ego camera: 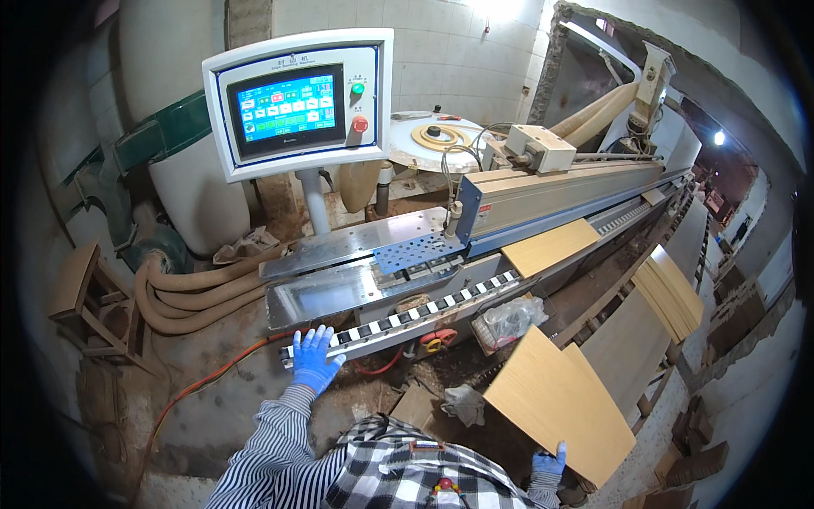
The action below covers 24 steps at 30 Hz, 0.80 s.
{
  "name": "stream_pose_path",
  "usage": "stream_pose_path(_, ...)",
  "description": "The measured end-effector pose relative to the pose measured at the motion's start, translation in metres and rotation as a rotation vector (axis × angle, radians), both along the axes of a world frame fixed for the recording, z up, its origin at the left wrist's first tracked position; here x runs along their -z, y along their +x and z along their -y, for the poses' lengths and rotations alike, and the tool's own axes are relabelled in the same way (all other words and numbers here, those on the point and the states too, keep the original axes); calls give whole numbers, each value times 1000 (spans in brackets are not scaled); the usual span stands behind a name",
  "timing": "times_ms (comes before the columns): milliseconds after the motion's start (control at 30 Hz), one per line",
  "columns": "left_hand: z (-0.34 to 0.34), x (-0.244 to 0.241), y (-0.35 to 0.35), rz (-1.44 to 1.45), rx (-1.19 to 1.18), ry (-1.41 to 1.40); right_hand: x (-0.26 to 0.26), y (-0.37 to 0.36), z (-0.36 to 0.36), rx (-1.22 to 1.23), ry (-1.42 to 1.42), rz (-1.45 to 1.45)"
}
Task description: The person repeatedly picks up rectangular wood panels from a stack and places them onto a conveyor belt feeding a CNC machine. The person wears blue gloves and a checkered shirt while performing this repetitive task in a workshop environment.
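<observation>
My left hand (314,358), in a blue and white glove, rests with fingers spread on the near end of the roller support rail (407,316) of an edge banding machine. At the lower right my right hand (551,462), gloved alike, grips the near edge of a light wood-grain panel (563,404), thumb on top and fingers hidden beneath. That panel's far side lies over another panel on the roller conveyor. A second wood-grain panel (551,247) sits in the machine, beside the blue pressure beam (572,210).
The control panel (299,105) stands at the upper left. Stacked panels (669,296) lie on the conveyor at the right. A basket with clear plastic (512,321) hangs under the rail. Dust hoses (191,299) and a red hose (210,375) run at the left. A wooden stool (95,305) stands there.
</observation>
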<state>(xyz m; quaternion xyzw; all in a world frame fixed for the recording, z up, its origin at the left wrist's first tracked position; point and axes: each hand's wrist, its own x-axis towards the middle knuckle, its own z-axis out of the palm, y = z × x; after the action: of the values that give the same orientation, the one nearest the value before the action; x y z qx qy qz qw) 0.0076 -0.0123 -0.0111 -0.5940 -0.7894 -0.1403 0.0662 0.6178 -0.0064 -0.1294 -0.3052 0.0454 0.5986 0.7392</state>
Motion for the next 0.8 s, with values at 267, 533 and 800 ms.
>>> stream_pose_path(267, 35, -42, 56, 229, 309, 113, -74, -153, -48, -600, 177, 322)
stream_pose_path(533, 94, -39, 37, 33, 177, -30, -88, -314, -70, -1079, 245, 229)
stream_pose_path(800, 110, -20, -18, 120, -117, 89, -91, -398, -92, -1261, 91, 112)
